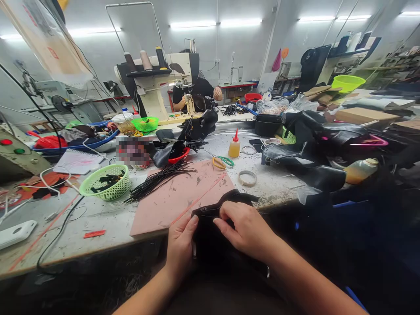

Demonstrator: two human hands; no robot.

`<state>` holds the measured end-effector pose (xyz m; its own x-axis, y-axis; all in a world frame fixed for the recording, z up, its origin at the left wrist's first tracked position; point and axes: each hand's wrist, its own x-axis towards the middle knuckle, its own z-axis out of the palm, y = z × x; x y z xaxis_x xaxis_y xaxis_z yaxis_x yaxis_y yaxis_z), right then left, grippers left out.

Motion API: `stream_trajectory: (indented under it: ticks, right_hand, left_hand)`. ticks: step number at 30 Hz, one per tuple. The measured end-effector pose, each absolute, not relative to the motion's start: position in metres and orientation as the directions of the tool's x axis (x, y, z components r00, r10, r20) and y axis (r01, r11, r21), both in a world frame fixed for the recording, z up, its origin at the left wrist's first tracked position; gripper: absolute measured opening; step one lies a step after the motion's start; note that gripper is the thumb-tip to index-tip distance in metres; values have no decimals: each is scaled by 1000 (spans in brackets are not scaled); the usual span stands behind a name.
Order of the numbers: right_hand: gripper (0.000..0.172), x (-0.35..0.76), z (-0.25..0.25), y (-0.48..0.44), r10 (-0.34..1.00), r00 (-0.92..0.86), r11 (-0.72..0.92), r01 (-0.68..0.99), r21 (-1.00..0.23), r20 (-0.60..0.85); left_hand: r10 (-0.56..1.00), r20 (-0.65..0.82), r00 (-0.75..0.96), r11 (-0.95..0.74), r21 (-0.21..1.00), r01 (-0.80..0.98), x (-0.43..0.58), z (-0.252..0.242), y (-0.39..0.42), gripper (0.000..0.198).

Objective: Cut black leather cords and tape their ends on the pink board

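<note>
A black piece of shoe-upper material point(215, 206) with small white lettering along its edge spans between my hands at the table's front edge. My left hand point(181, 238) pinches its left end, thumb on top. Farther right, my right hand point(244, 225) grips the same piece with bent fingers; the fingertips are partly hidden by the dark material. Under and behind the piece lies a pinkish board point(183, 192). Just beyond my right hand are a roll of tape point(247, 178), scissors point(223, 162) with orange and green handles, and a yellow glue bottle point(234, 146) with a red tip.
A bundle of black strips point(160, 179) lies on the board's left. Beside it stands a green basket point(108, 181) of black pieces. Black leather boot parts point(295, 157) are heaped on the right. Across the table, a person point(197, 94) works behind a sewing machine point(157, 74).
</note>
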<state>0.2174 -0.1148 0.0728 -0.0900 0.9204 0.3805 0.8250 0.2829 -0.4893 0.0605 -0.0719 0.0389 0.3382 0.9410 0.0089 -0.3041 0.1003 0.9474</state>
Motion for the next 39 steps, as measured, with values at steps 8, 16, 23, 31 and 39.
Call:
stream_trajectory:
  ticks: [8,16,23,31,39]
  right_hand:
    - [18,216,75,-110,951,-60,212,839,-502,302]
    - [15,216,77,-107,954,-106,233,851,-471,282]
    - [10,223,87,-107,941,-119,274,817,-507,316]
    - [5,227,83,-106,949,-90,262,758,-597,302]
    - [4,223,84,-103,959,-71,210,825,-524,273]
  left_hand:
    - [941,-59,334,200,892,-406,62,40,-73,18]
    - [890,-139,435,262,936,-237,56,45,-64,14]
    - [914,-49,402,104,988,-117,52,56,-51,13]
    - [862,-211,461,385,864,-325,58,62,-59,22]
    - [853,-196,485,355,897,-263,55,59,-56,27]
